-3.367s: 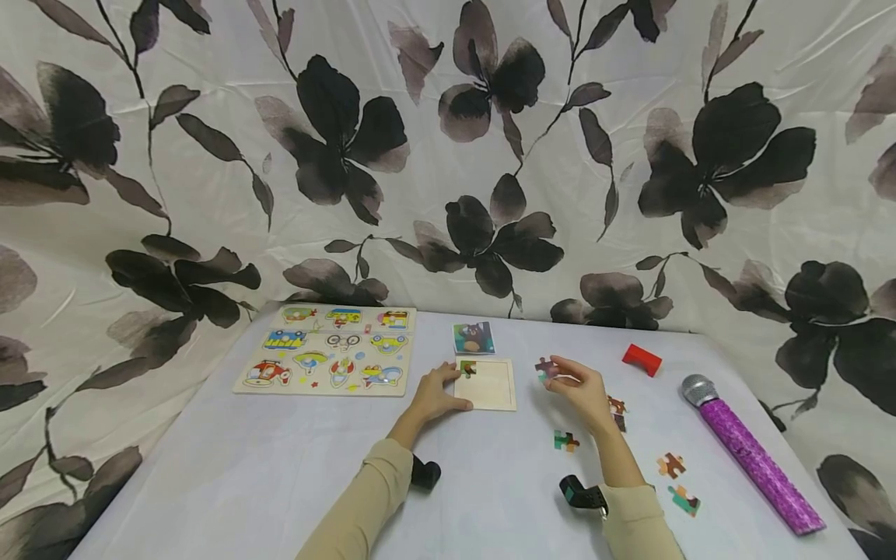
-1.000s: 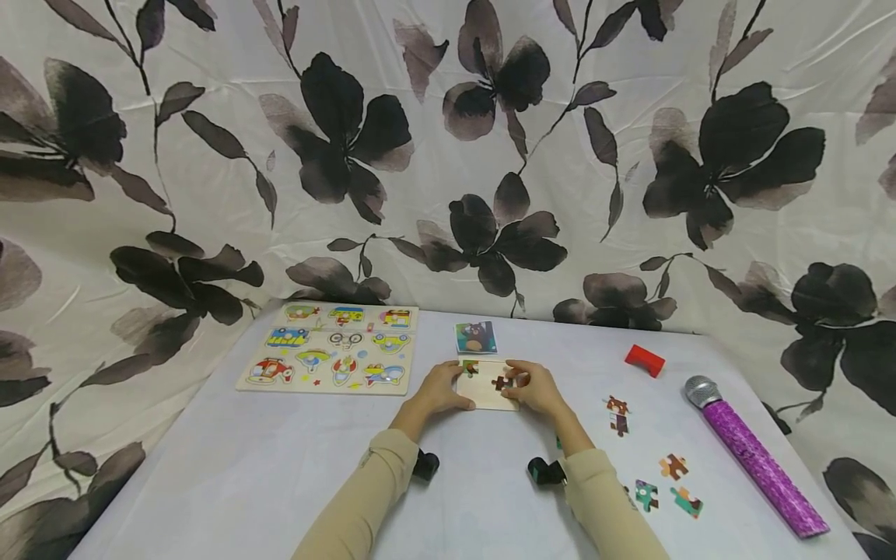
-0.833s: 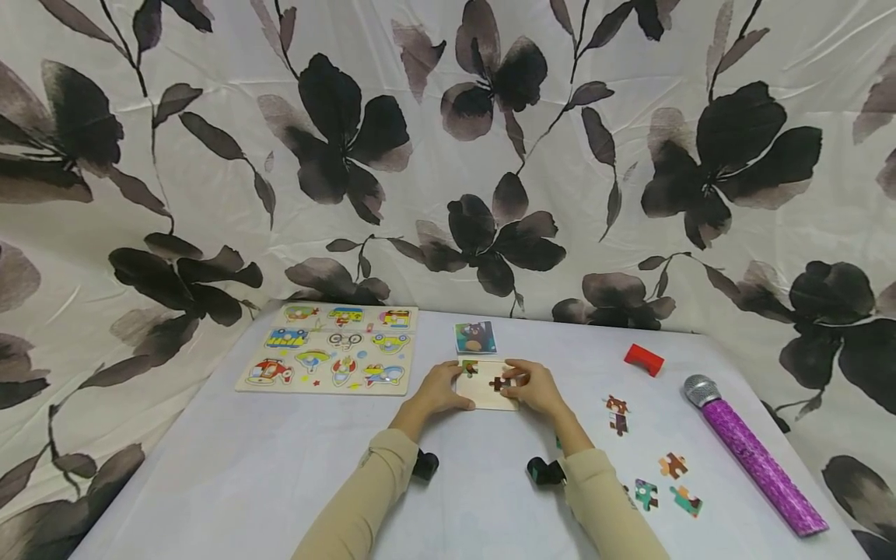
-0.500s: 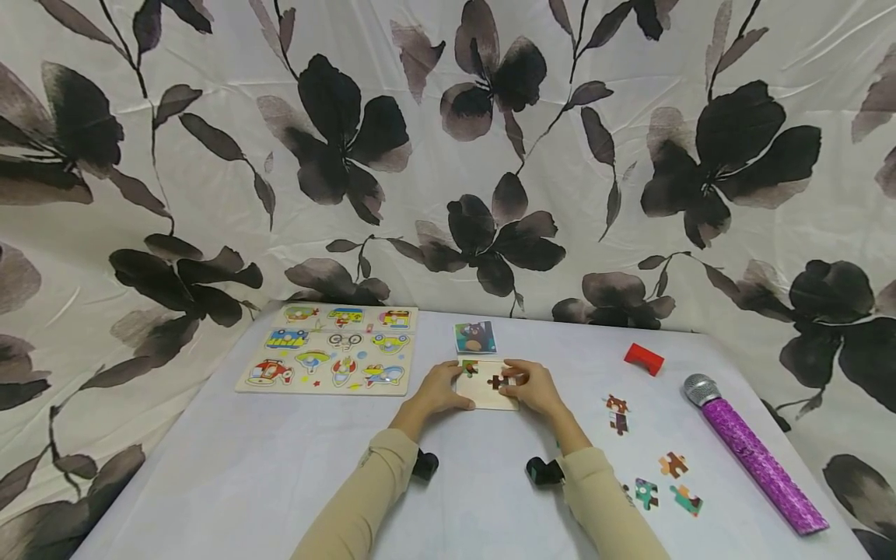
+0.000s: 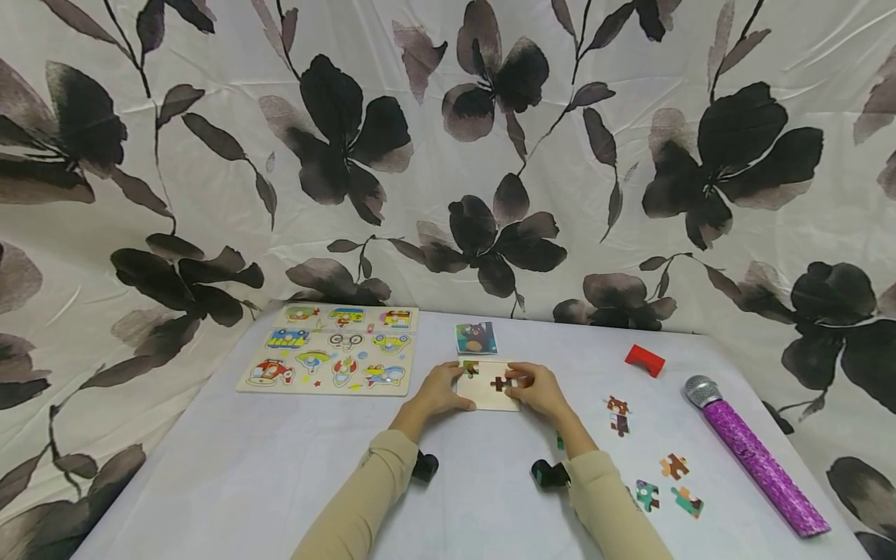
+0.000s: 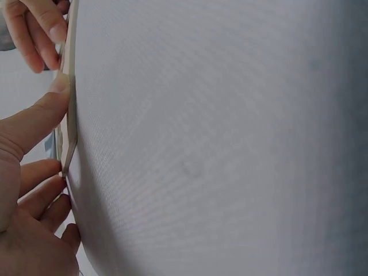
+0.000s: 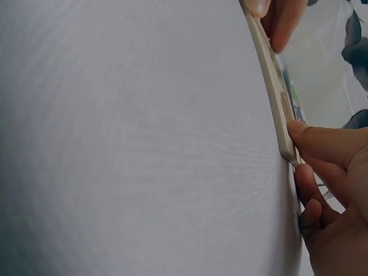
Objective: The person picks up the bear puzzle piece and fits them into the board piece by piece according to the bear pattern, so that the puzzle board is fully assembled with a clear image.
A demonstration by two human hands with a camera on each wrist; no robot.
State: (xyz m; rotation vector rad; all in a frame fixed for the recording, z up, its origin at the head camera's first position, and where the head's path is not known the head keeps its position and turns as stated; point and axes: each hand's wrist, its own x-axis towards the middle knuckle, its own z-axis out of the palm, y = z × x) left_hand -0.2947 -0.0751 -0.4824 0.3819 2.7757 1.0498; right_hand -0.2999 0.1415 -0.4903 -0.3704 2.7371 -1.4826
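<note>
Brown puzzle piece point(image 5: 499, 383), held clear of the pale board point(image 5: 488, 400) moments earlier, now lay over its right half, pinched by the right hand point(image 5: 540, 390) while the left hand point(image 5: 439, 390) gripped the board, so placing seemed unfinished.

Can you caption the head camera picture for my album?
Left hand and right hand on a puzzle tray, a picture card behind it, loose jigsaw pieces off to the right.

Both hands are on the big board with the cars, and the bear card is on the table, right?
Not quite: the head view shows the left hand and right hand on the small board, not the big board. The bear card is on the table, yes.
</note>
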